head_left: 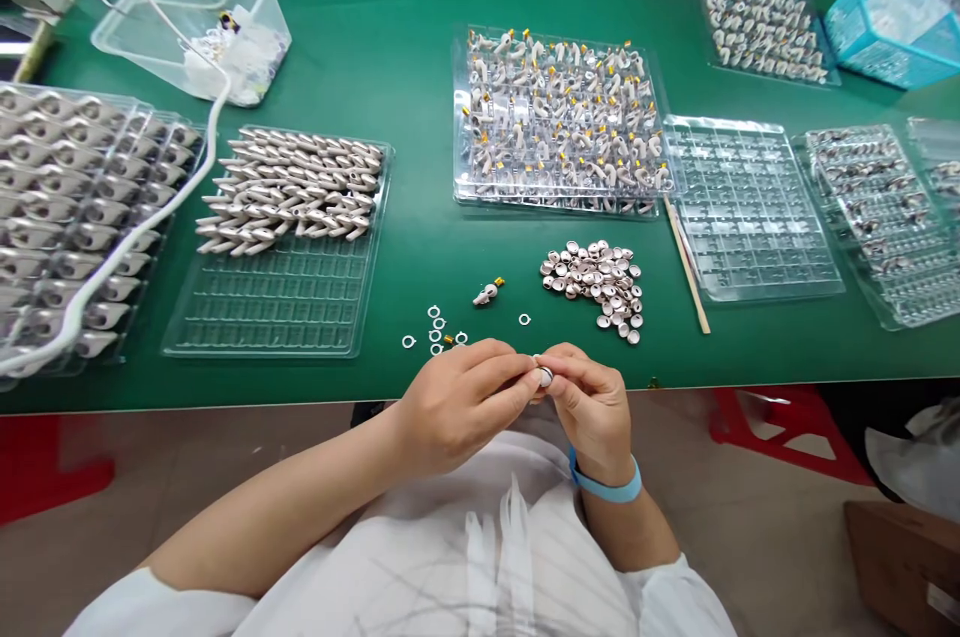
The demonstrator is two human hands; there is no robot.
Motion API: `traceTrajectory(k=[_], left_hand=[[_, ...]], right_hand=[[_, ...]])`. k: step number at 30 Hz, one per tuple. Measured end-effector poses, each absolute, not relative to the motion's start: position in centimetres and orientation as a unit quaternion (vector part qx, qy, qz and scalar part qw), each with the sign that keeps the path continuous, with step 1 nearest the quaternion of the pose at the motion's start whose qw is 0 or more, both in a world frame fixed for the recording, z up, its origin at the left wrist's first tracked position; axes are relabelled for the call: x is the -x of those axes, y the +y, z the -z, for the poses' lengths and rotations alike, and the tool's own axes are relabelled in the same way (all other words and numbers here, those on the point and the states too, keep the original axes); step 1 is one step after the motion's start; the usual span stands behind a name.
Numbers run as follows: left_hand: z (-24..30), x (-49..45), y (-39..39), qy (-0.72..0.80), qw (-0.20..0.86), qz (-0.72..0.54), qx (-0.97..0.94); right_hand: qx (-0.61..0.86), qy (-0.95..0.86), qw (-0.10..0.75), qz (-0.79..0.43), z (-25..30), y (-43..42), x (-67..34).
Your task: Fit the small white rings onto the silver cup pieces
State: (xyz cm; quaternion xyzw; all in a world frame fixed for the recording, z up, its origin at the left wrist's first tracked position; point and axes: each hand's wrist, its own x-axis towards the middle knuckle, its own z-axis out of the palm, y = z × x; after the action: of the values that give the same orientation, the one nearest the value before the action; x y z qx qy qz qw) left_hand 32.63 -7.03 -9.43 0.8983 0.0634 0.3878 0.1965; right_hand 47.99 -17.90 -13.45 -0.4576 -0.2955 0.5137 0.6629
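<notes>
My left hand (469, 402) and my right hand (592, 402) meet at the table's front edge. Between their pinched fingertips is a small whitish rounded part (545, 377) with a dark line along it; the fingers hide most of it. Just beyond, a small metal piece with a gold tab (487, 293) lies on the green table. Several white rings (435, 336) lie by my left hand, and a single white ring (524, 319) sits apart. A pile of round metallic caps (596, 282) is beyond my right hand.
Stacked clear trays (562, 122) hold small parts with gold tabs. A tray of pointed metal shells (292, 187) and a larger shell tray (67, 217) are at left, crossed by a white cable (135, 242). A wooden stick (688, 272) lies beside a clear tray (750, 207). Baskets stand behind.
</notes>
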Motion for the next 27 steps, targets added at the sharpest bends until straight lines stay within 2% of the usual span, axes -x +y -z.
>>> traceTrajectory(k=[6,13,27], left_hand=[[9.5,-32.5,-7.1,0.071,0.199,-0.387,-0.898],[9.5,-32.5,-7.2,0.089,0.197,-0.397,-0.892],[10.0,-32.6,-7.6,0.107,0.214,-0.405,-0.882]], right_hand=[[0.477,-0.333,0.656,-0.482,13.1,-18.0,-47.9],[0.543,-0.433,0.613,-0.376,11.8,-18.1,-48.0],[0.564,-0.526,0.584,-0.252,11.9,-18.3,-47.9]])
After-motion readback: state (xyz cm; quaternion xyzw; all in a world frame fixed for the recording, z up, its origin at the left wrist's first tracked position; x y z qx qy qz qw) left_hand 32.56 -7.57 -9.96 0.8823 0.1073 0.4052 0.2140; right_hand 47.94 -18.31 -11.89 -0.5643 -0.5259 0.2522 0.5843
